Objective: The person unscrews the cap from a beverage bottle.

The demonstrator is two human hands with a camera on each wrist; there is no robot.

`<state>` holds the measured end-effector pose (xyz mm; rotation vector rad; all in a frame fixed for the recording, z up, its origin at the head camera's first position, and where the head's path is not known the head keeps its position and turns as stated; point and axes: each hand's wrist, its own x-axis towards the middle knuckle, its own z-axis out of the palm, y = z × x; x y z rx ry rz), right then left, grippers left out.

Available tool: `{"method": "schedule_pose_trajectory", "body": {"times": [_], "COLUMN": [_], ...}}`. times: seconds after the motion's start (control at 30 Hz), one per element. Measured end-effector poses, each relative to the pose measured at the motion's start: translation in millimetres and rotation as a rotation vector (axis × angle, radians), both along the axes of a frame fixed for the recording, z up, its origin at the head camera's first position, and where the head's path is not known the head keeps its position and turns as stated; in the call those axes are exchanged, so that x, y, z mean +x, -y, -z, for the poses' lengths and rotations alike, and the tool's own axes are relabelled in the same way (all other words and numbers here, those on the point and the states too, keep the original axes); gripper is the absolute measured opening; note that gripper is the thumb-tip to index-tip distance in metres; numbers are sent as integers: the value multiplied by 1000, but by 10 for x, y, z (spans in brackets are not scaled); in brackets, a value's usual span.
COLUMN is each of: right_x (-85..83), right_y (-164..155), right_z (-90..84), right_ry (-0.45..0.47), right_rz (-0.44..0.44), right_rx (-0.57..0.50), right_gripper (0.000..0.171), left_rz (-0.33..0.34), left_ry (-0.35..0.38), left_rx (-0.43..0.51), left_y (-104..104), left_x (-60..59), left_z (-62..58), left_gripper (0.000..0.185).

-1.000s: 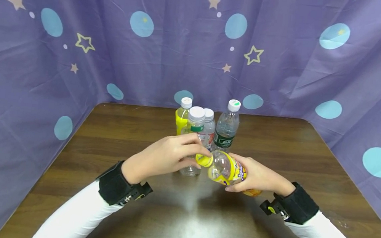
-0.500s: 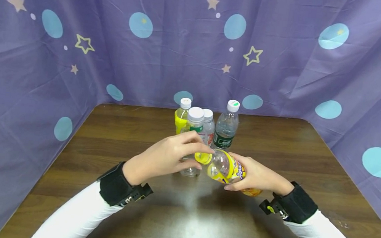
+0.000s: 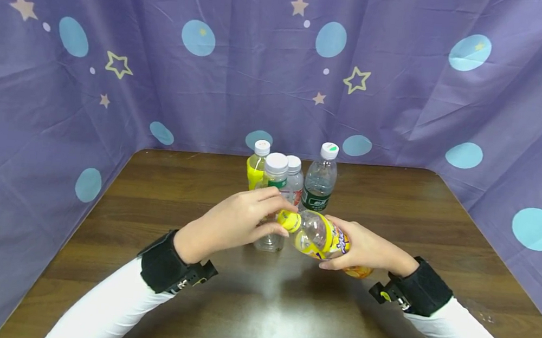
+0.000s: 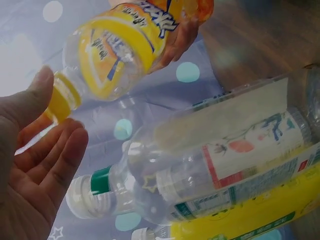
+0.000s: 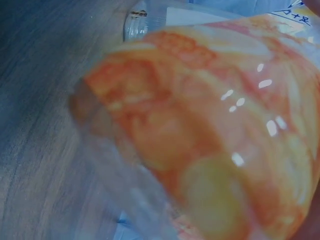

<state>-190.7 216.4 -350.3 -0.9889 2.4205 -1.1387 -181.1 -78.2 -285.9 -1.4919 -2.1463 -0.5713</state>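
Note:
My right hand [image 3: 363, 247] grips a clear bottle [image 3: 320, 239] with a yellow and orange label. It holds the bottle tilted above the table, with the neck pointing left. My left hand [image 3: 266, 217] pinches the bottle's yellow cap [image 3: 289, 221] between thumb and fingers. In the left wrist view the thumb lies on the cap [image 4: 60, 97], and the fingers [image 4: 60, 150] lie loosely curved just below it. The bottle [image 4: 120, 50] slants up towards the right hand's fingers [image 4: 182, 40]. The right wrist view is filled by the bottle's orange base [image 5: 210, 135].
Several capped bottles stand close behind my hands: a yellow one [image 3: 255, 170], one with a green collar [image 3: 275, 176], one with a red-marked label [image 3: 294, 181] and one with a dark green label [image 3: 320, 182]. The brown wooden table [image 3: 257, 309] is walled by purple cloth [image 3: 211, 76].
The cap end of the tilted bottle has risen slightly. Both hands keep their hold and place.

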Motion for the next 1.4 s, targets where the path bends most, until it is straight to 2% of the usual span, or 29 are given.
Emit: {"method": "schedule_pose_trajectory", "body": {"times": [0.1,0.23,0.37,0.53,0.67,0.83,0.9,1.07,1.23,1.4], "right_x": [-3,-9,-11,-23,-26,-17,-15,-22,-22,-22], "right_y": [2,0,-9,-10,0,4,3,8,-1,-9], "right_z": [-4,8,15,-14,-31,-22,-18,-1,6,3], "right_ry": [-8,-1,15,-16,-35,-34,-38,-48,-37,-28], "right_rz": [1,-2,-7,-11,-7,-2,-1,-11,-14,-5], "right_rx": [0,-1,-6,6,17,16,14,5,5,5], "right_gripper": [65,65,65,66,67,68,68,67,67,66], "left_rz": [-18,11,63,98,69,3,1,52,103,125], "left_ry": [39,54,-7,-78,-87,-127,-120,-88,-109,-119], "left_rx": [17,25,-5,-3,4,19,39,51,12,11], "left_y": [-18,-20,0,14,14,-5,-12,0,28,31], "left_x": [0,-3,-11,-27,-26,-17,-17,-21,-21,-34], "left_z": [17,21,7,-16,-22,3,10,23,10,-9], "left_gripper": [38,43,46,32,26,40,41,45,38,30]}}
